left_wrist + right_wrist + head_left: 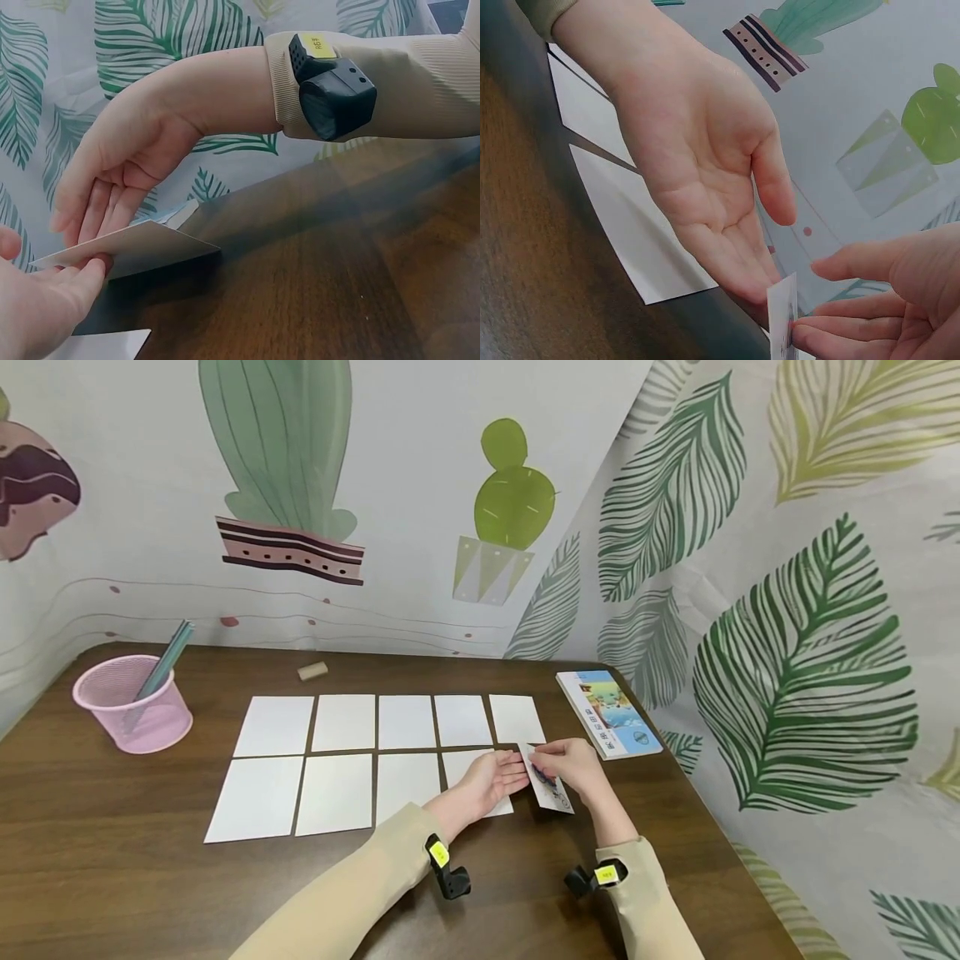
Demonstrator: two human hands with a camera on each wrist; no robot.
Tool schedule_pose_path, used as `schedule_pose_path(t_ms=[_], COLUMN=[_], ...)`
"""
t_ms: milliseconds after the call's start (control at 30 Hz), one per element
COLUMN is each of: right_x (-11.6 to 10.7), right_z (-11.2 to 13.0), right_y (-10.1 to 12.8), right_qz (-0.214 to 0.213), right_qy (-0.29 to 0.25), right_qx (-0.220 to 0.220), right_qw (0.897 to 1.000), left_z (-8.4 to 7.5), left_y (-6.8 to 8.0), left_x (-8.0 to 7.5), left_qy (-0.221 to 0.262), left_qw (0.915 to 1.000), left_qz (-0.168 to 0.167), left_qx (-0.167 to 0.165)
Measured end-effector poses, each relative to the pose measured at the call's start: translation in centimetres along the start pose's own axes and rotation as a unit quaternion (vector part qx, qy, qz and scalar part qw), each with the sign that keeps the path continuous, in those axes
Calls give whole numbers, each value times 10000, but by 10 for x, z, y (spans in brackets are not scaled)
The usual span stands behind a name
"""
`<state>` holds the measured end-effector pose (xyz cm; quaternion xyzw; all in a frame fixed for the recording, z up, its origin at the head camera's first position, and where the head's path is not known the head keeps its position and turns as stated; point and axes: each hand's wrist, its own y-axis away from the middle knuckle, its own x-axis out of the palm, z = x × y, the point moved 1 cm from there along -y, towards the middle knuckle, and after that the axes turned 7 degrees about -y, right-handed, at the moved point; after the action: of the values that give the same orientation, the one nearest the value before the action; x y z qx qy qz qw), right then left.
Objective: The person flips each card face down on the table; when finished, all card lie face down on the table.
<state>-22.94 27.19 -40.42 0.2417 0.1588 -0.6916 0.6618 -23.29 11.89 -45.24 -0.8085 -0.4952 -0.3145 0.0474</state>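
Wood tabletop (112,860), near rt edge: right hand (573,764) pinches picture card (551,789), left hand (491,781) flat-open alongside; nxt, likely laying it into blank-card grid (337,760).

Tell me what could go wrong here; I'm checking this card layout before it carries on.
The card is tilted on edge between both hands, held only at the fingers of the right hand, so it could slip or bend. The left hand lies over the neighbouring white card and may nudge it out of the tidy rows. The book lies close to the table edge and might get knocked.
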Motion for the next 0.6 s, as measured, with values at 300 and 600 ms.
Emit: schedule_pose_path(t_ms=[300, 600], right_x=[-8, -7], right_z=[13, 27], right_y=[4, 5], right_qz=[-17, -164], right_qy=[-204, -283], right_qx=[-231, -433], right_qw=[9995, 9985], left_z=[-16, -35], left_y=[2, 14], left_x=[7, 11], left_qy=[-244, -399], left_qw=[9988, 9976], left_qz=[312, 294], left_qx=[280, 475])
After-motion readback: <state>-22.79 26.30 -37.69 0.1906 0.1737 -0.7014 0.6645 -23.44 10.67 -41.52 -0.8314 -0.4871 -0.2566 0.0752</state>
